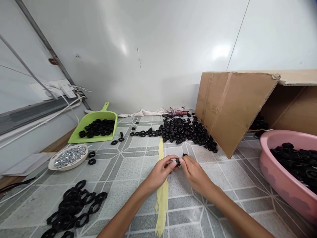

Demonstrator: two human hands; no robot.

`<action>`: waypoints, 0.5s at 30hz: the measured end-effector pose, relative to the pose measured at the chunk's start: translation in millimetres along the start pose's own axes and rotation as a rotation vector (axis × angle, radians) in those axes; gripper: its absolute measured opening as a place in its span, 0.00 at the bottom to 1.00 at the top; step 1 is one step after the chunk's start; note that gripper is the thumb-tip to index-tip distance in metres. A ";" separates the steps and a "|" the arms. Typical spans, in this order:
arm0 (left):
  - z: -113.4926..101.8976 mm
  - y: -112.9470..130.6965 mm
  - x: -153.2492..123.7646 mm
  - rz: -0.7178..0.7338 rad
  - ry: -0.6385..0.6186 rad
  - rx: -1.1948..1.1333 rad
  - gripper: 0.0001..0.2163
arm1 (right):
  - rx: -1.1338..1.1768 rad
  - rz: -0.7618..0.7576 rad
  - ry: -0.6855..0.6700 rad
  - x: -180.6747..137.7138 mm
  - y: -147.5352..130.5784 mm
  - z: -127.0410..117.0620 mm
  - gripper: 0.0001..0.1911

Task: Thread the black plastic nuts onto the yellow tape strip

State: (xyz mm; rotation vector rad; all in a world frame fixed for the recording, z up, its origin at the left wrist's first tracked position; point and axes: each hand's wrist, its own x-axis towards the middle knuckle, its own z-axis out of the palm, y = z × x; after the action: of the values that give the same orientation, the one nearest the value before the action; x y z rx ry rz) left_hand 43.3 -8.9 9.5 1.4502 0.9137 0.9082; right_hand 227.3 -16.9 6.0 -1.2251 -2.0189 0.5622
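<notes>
Both hands meet over the patterned floor near the middle of the view. My left hand pinches a small black ring-like part between thumb and fingertips. Fingers of my right hand close on the same part from the other side. Another bit of black shows at the top of the right hand's fingers; what it is I cannot make out. Beyond the hands lies a heap of small black ring-like parts. A looser group of larger black rings rests at the lower left.
A green dustpan holds black rings. A white dish carries small shiny metal pieces. On the right stand a cardboard box and a pink basin with black parts. Yellow tape runs along the floor; white cables hang left.
</notes>
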 end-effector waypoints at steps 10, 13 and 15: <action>-0.1 0.2 1.9 -0.050 0.086 0.011 0.20 | 0.232 0.101 -0.104 6.4 1.5 -12.0 0.16; 0.6 -0.7 1.6 -0.044 0.086 0.018 0.20 | 0.306 0.116 -0.111 8.1 8.4 -7.2 0.15; 0.8 -2.3 1.9 -0.036 0.092 0.036 0.20 | 0.381 0.131 -0.102 8.7 11.9 -3.4 0.14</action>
State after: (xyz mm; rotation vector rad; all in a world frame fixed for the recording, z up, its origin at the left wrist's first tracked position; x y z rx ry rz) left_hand 44.7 -7.4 7.3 1.4275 1.0256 0.9420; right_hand 234.1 -3.7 3.2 -1.1149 -1.8104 1.0393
